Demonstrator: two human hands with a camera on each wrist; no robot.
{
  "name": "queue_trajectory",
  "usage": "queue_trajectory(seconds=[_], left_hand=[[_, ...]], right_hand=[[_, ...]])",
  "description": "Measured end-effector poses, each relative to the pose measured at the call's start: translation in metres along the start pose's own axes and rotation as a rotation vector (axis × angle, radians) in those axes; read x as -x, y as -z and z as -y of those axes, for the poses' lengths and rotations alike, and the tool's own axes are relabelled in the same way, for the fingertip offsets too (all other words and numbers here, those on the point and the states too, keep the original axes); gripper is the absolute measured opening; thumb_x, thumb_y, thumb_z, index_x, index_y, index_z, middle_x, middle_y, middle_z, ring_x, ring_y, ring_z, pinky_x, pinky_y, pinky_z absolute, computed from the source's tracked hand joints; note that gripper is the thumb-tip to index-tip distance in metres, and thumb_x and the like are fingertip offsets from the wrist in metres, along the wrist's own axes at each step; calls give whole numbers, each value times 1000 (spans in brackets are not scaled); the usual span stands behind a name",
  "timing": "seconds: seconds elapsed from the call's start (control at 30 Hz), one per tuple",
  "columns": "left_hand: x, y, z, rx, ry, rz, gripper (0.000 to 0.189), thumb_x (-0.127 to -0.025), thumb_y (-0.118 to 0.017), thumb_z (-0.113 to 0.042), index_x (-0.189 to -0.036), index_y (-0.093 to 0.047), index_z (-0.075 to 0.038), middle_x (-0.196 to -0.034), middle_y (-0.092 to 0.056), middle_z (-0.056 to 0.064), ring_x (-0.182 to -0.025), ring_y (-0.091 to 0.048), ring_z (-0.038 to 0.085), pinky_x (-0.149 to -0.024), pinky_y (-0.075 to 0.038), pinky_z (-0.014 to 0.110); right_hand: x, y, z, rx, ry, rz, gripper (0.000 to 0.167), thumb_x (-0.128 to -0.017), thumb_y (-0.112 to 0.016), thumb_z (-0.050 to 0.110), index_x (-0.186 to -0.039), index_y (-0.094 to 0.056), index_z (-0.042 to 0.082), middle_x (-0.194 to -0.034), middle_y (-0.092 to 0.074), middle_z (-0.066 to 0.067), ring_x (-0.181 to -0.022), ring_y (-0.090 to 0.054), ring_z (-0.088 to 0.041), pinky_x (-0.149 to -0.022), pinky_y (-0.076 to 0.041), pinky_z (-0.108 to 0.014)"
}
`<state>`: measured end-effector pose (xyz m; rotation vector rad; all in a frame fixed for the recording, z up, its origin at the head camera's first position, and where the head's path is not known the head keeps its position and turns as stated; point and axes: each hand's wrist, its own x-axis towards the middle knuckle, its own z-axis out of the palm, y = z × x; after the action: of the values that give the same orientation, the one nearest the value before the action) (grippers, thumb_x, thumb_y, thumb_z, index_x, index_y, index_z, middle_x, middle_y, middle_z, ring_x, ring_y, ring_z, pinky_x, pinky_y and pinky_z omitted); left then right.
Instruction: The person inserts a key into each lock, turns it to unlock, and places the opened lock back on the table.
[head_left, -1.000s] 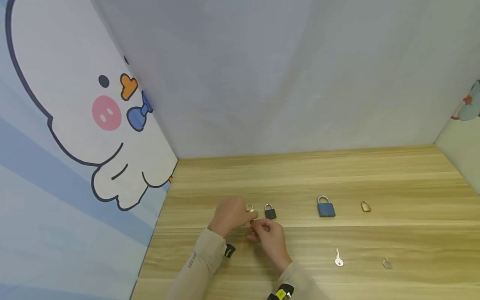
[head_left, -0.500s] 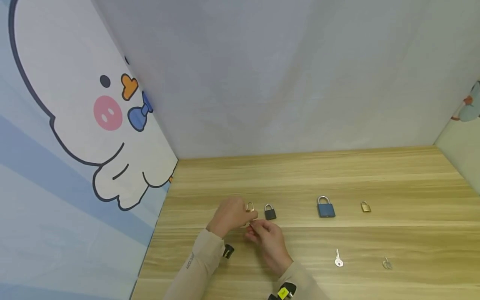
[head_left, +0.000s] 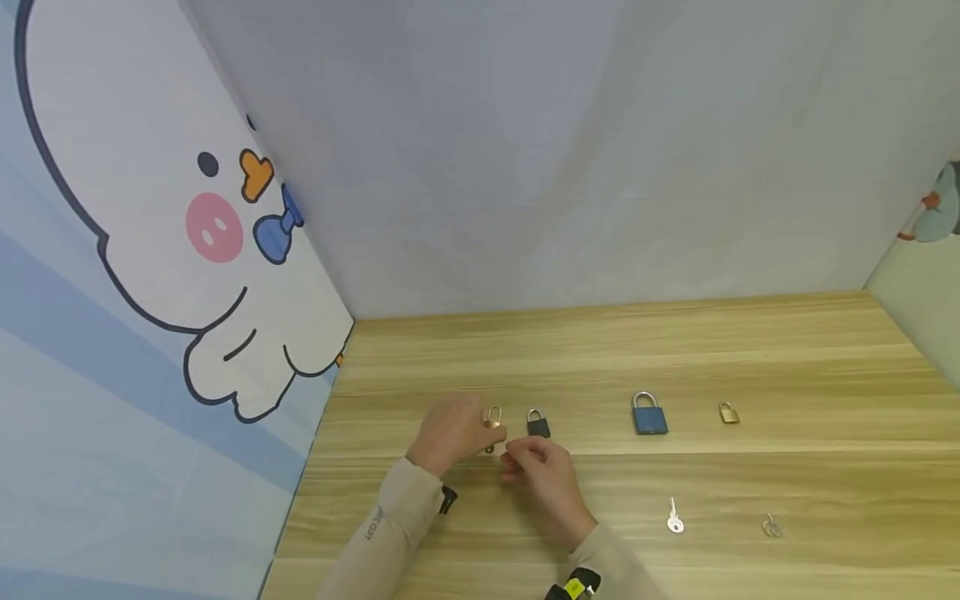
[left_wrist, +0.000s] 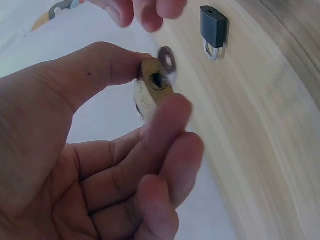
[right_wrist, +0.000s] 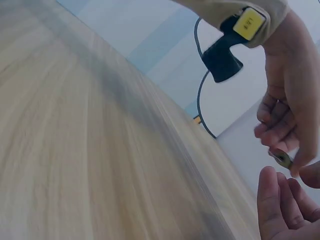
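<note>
My left hand (head_left: 450, 435) pinches a small brass padlock (left_wrist: 145, 100) between thumb and fingers, shackle up in the head view. A key (left_wrist: 167, 59) sits at the keyhole on the lock's underside, its round head sticking out. The shackle (head_left: 494, 413) stands tall above the lock body. Just to the right, my right hand (head_left: 551, 483) holds nothing; its fingertips are a short way off the key, and the right wrist view shows its thumb and fingers (right_wrist: 269, 192) apart. Part of the lock body is hidden behind my left fingers.
On the wooden table (head_left: 600, 350) a black padlock (head_left: 538, 427) stands right of my hands. Farther right are a blue padlock (head_left: 649, 419) and a small brass lock (head_left: 730, 414). Nearer lie a silver key (head_left: 675, 518) and ringed keys (head_left: 772, 527). A grey wall (head_left: 570, 167) closes the back.
The brass padlock's shackle has risen out of its body. My right hand has let go of the key and drawn back to the right, while my left hand has shifted slightly left with the lock.
</note>
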<state>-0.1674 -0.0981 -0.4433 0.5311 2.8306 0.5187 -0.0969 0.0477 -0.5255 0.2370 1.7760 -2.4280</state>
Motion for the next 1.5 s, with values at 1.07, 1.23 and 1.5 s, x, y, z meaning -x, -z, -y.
queue_trajectory(seconds=[1.07, 1.23, 1.5], left_hand=[[4, 18, -3, -353, -532, 108, 34, -72, -70, -13, -62, -38, -20, -56, -26, -9, -51, -22, 5, -46, -23, 21], [3, 17, 2, -342, -572, 77, 33, -70, -71, -16, -61, -39, -20, -56, -26, -11, -51, -22, 3, -46, -22, 20], [2, 17, 6, -328, -634, 34, 27, -72, -72, -19, -63, -46, -19, -57, -34, -13, -52, -26, 2, -47, -26, 19]], right_hand=[[-6, 42, 27, 899, 844, 168, 22, -86, -72, -7, -104, -69, 5, -98, -69, -3, -83, -65, -14, -63, -53, -23], [-5, 39, 28, 861, 826, 219, 20, -88, -70, -7, -104, -70, 4, -100, -70, -3, -84, -66, -16, -64, -53, -22], [-5, 38, 30, 882, 737, 236, 18, -89, -69, -5, -104, -70, 5, -101, -70, -2, -86, -65, -14, -66, -53, -23]])
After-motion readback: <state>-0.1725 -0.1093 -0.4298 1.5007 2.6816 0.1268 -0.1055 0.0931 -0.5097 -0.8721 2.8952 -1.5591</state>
